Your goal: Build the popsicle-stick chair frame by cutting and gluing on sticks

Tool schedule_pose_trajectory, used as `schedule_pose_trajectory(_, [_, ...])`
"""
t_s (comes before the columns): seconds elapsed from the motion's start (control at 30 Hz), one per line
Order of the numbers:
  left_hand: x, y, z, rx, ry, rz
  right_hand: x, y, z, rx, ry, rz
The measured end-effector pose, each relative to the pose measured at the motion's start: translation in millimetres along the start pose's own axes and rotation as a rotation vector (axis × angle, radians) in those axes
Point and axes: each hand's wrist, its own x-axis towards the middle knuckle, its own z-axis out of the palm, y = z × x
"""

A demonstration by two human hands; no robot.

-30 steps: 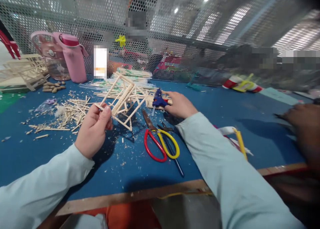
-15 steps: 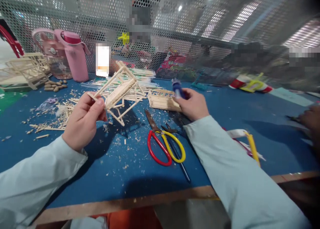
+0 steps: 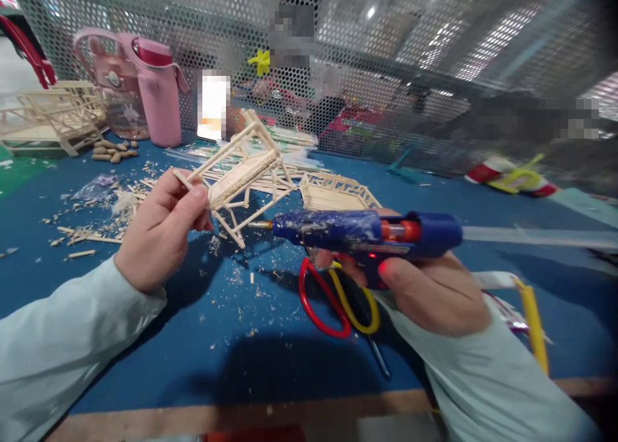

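Note:
Between its thumb and fingers, my left hand [image 3: 167,226] pinches the left end of a small wooden stick frame [image 3: 246,175], tilted above the table. My right hand [image 3: 420,291] is wrapped round the handle of a blue glue gun [image 3: 333,230], which has a small red light on and a clear glue stick [image 3: 535,236] out of its back. The metal nozzle points left at the lower struts of the frame; whether it touches them I cannot tell. Below the gun lie red and yellow handled scissors [image 3: 323,300], their blades hidden.
Behind the gun lies another wooden stick piece [image 3: 333,194]. Wood scraps [image 3: 125,204] litter the blue table [image 3: 203,365]. At the back left stand a pink bottle [image 3: 161,101], a clear jug [image 3: 125,110], a lit phone [image 3: 212,107] and a larger stick model [image 3: 53,123].
My right hand has come nearer and lower, and the glue gun has swung to point left at the frame. The view has shifted slightly; my left hand keeps its hold.

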Motion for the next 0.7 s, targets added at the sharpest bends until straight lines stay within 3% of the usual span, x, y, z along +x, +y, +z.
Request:
schedule_pose_trajectory(0.6, [-1.1, 1.4, 1.1, 0.04, -0.03, 0.035, 3.9, -0.2, 5.2, -0.245, 0.039, -0.06])
schedule_pose_trajectory(0.7, [-1.1, 1.7, 1.4, 0.048, -0.031, 0.043, 4.2, -0.4, 7.3, -0.249, 0.098, -0.05])
